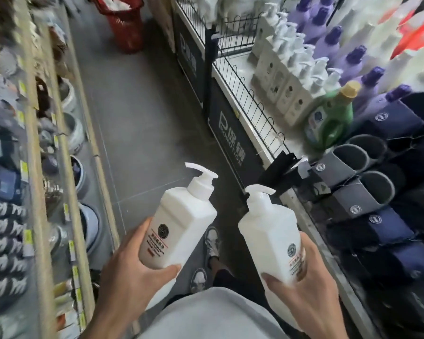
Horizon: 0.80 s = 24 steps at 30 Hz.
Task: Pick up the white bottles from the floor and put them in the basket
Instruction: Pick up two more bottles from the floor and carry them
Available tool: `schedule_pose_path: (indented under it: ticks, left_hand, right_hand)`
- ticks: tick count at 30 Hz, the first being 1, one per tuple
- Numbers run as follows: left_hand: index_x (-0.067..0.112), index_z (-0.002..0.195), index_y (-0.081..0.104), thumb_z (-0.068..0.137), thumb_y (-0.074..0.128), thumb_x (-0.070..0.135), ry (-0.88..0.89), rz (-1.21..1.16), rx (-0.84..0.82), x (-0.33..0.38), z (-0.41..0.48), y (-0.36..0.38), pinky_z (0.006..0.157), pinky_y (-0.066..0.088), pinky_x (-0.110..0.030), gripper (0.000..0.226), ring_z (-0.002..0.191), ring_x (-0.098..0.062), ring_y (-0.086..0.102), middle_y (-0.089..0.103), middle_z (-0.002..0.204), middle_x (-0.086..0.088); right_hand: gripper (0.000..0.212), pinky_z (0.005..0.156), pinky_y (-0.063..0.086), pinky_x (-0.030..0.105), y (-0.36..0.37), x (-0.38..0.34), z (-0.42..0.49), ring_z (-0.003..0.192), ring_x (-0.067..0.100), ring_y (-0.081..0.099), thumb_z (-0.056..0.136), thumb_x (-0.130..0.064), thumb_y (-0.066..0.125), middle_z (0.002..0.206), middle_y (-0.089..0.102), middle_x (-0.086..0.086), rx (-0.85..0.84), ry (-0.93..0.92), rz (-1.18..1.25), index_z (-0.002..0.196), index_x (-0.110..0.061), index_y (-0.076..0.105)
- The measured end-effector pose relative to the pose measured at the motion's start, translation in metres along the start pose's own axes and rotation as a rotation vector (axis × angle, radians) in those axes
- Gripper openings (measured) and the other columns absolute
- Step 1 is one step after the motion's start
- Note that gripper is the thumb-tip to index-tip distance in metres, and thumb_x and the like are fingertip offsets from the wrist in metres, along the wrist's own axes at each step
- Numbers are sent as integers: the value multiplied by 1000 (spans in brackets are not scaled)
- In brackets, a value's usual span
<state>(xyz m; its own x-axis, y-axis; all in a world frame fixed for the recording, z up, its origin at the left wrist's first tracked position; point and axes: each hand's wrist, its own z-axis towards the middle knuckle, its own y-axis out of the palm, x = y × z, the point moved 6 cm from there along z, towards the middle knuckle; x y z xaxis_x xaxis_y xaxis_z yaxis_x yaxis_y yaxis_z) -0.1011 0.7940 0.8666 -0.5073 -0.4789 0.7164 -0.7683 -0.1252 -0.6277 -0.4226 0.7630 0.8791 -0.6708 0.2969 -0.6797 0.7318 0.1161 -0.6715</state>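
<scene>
Basket (126, 30) blurred, top cut off

Two white bottles (179, 223) (272, 243) in the hands (132, 272) (301, 289), red basket (126, 28) beyond

The grey tiled floor (137, 143) bears a red basket (126, 33) far up the aisle, perhaps holding white things.

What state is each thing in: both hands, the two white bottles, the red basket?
left hand: grips the left white bottle low down.
left white bottle: held off the floor, pump on top.
right hand: grips the right white bottle low down.
right white bottle: held off the floor, pump on top.
red basket: on the floor up the aisle, something white inside.
</scene>
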Motion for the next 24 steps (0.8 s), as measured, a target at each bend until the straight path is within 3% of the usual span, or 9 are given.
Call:
schedule_pose_path:
  ticks: [4,10,16,21,24]
  left_hand:
    - [50,141,39,41,81,57,-74,-15,30,2,27,-4,95,52,-44,109,111,-10,60,59,126,25]
    - [80,114,36,36,82,55,-190,-165,148,22,67,-18,95,54,-41,94,108,-1,61,60,119,32]
    - [84,114,29,35,84,58,-271,-185,260,31,107,-33,98,53,-49,99,115,-12,61,59,128,22]
    - [88,109,25,35,82,58,-331,-194,301,29,145,-49,99,51,-51,98,117,-17,59,57,128,20]
    - [86,111,28,36,81,58,-353,-197,293,24,177,-61,99,51,-50,96,114,-15,60,59,127,21]
  right_hand:
    - [101,87,50,38,12,-25,61,98,-4,58,58,-33,91,113,57,-34,-104,-85,-37,120,-79,25]
    - [97,85,52,38,23,-71,145,91,-1,63,57,-34,90,115,59,-27,-216,-193,-56,124,-73,31]
    - [99,82,44,31,39,-114,218,93,-13,56,59,-32,91,109,57,-34,-260,-251,-65,115,-81,24]
    - [96,80,46,33,63,-146,271,85,-9,58,59,-33,91,102,57,-33,-302,-254,-97,130,-60,33]
    - [96,82,48,34,83,-174,299,87,-6,58,60,-34,91,102,56,-35,-315,-275,-125,127,-63,29]
